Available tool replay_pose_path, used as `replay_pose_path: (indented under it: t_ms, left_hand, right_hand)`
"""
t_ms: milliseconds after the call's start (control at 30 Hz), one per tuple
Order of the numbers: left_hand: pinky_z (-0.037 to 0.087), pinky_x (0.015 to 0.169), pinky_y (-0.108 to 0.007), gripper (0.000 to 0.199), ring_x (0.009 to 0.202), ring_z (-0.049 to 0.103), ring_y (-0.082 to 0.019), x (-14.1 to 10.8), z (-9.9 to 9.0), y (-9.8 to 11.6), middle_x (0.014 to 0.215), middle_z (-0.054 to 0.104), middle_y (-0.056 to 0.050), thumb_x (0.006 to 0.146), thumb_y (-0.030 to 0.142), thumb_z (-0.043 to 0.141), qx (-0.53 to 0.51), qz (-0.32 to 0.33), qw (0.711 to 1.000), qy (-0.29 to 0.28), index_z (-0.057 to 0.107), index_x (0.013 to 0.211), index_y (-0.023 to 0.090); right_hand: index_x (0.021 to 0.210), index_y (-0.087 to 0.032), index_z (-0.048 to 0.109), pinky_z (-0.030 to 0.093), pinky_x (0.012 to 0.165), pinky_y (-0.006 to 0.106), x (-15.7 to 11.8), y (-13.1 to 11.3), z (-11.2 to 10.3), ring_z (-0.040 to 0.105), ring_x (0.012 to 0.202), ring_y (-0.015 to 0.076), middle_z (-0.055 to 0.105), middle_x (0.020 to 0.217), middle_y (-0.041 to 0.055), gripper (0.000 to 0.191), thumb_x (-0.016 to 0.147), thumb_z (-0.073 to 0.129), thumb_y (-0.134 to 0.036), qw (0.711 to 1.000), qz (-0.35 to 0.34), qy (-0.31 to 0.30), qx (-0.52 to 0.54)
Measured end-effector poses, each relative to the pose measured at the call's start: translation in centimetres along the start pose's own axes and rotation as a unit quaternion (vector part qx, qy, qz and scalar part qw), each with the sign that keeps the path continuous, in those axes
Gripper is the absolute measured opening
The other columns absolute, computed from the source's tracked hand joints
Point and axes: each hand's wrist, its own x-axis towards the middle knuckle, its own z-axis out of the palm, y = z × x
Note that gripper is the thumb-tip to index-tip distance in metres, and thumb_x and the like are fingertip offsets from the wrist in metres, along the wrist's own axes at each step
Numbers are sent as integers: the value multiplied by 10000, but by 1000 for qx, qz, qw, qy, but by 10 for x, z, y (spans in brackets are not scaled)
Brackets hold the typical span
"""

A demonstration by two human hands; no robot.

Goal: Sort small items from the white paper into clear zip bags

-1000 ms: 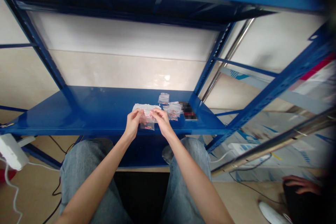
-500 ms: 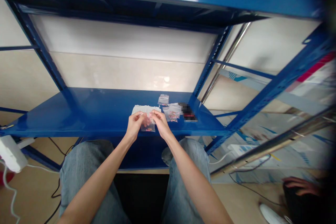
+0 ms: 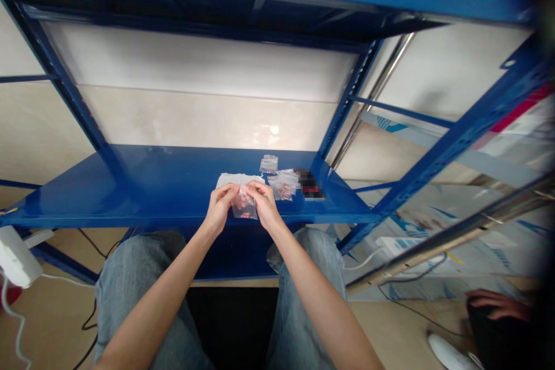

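A small clear plastic bag (image 3: 245, 208) with small reddish pieces at its bottom hangs between my hands, near the front edge of the blue shelf (image 3: 173, 185). My left hand (image 3: 223, 199) pinches the bag's upper left edge. On the other upper edge, my right hand (image 3: 261, 196) has its fingers closed. Behind them lies a white sheet (image 3: 232, 178). More clear bags with reddish contents (image 3: 284, 185) rest just right of my hands, and another small bag (image 3: 269, 163) lies behind those.
A dark, pixelated item (image 3: 310, 184) lies at the shelf's right. Blue posts (image 3: 351, 92) and an upper beam frame the shelf. A white power strip (image 3: 19, 257) is at the lower left. Another person's hand (image 3: 496, 305) shows at the lower right.
My fingers have shifted slightly on the bag's top, and the bag now hangs flatter and more visible between them. The view has moved slightly.
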Motion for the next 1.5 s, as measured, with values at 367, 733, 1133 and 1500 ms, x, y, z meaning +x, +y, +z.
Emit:
replay_pose_path:
  t_ms: [367, 733, 1133, 1500]
  left_hand:
    - [425, 432, -207, 364, 465, 509, -106, -1, -5, -6, 594, 613, 6, 846, 510, 679, 82, 14, 991, 106, 678, 771, 153]
    - [456, 594, -238, 263, 598, 579, -139, -3, 0, -7, 677, 679, -20, 841, 416, 706, 141, 73, 986, 49, 736, 785, 161]
    - [449, 613, -271, 300, 620, 589, -169, -1, -1, -3, 653, 677, -57, 855, 344, 623, 67, 41, 995, 60, 724, 644, 156]
    - [499, 848, -374, 218, 928, 663, -252, 1, -16, -8, 933, 730, -89, 920, 254, 533, 461, 181, 863, -99, 741, 874, 209]
  right_hand:
    - [639, -215, 650, 357, 559, 276, 4, 1, -1, 454, 582, 147, 536, 610, 2, 314, 844, 666, -452, 999, -5, -13, -48]
    - [676, -194, 619, 363, 528, 257, 0, 3, -9, 462, 541, 125, 534, 600, -13, 384, 824, 693, -541, 999, 8, -28, -42]
    - [652, -205, 603, 373, 541, 270, 11, -9, -29, 467, 539, 137, 563, 598, -2, 417, 822, 673, -579, 997, -41, 29, -65]
    - [1037, -183, 608, 330, 512, 252, 73, -13, -134, 432, 477, 136, 484, 531, -65, 383, 833, 633, -506, 910, -84, 248, -321]
